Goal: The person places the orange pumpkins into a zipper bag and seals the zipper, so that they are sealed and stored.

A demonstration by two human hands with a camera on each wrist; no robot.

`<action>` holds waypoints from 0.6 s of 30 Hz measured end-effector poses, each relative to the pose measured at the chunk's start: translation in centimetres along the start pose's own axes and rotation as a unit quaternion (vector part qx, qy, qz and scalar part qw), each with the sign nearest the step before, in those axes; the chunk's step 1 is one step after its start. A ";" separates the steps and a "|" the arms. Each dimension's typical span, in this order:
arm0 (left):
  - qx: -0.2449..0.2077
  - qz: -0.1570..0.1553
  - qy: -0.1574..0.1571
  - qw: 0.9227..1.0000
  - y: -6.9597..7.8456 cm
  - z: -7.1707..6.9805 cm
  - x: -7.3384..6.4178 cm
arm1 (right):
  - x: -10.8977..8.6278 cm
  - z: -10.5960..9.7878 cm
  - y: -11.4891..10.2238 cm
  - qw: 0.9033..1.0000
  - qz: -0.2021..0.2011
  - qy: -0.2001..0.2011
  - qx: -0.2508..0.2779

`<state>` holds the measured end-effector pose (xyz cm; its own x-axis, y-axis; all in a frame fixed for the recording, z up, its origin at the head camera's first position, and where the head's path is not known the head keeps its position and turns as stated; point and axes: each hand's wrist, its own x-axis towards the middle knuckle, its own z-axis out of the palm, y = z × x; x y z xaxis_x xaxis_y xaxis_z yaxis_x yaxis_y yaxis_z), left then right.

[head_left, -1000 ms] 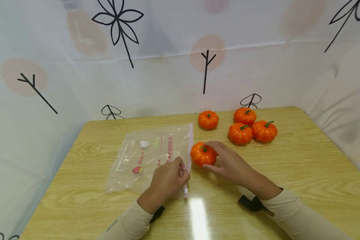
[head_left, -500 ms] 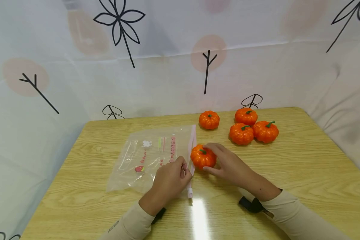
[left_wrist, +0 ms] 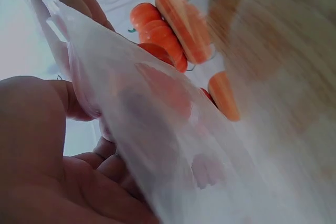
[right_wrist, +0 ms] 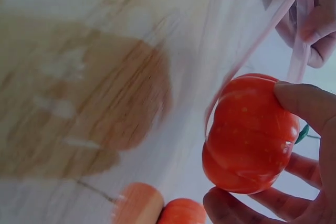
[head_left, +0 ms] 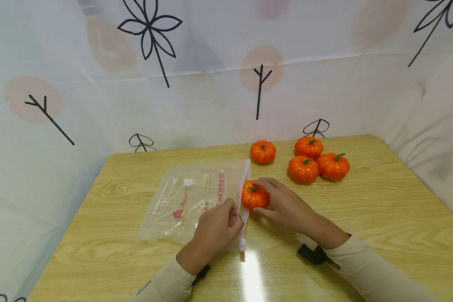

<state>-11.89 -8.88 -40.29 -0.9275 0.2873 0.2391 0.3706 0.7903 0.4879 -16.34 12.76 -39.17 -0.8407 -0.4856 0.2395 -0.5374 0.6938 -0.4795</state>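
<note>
So on the left of the wood-grain table (head_left: 109,260) there was a clear plastic zip bag (head_left: 196,184), lying pretty flat, with a little strawberry print (head_left: 178,213) and red lettering (head_left: 221,184) on it. Its mouth faced right, edged by pink zip strips (head_left: 247,165), with the slider (head_left: 242,245) down at the near end.

The left hand (head_left: 215,226) had its fingers curled and was pinching the bag by that edge. Right at the mouth was a glossy orange pumpkin (head_left: 256,197) with a green stem, its left side just between the two strips and the rest of it sticking out. The right hand (head_left: 290,207) had it, thumb on one side and fingers round the other.

Behind that, a second pumpkin (head_left: 262,152) sat on its own near the back edge. Furthest right were three more in a tight bunch: front one (head_left: 303,169), back one (head_left: 308,147) and right-hand one (head_left: 333,166), all out on the table, well apart from the bag.
</note>
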 end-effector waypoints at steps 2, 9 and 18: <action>-0.002 -0.001 0.007 1.000 0.0 0.0 0.0 | 0.1 0.0 0.0 1.000 0.002 -0.003 -0.001; -0.024 -0.001 0.018 1.000 0.2 -0.1 0.0 | 0.5 0.3 0.1 1.000 0.003 -0.009 -0.007; -0.044 0.015 0.026 0.999 0.3 0.0 -0.1 | 1.1 0.7 0.0 1.000 -0.005 -0.017 -0.008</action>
<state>-11.71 -8.66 -40.15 -0.9127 0.2802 0.2975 0.4038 0.7308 0.5503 -17.23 11.87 -39.49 -0.8327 -0.5105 0.2145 -0.5469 0.6976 -0.4629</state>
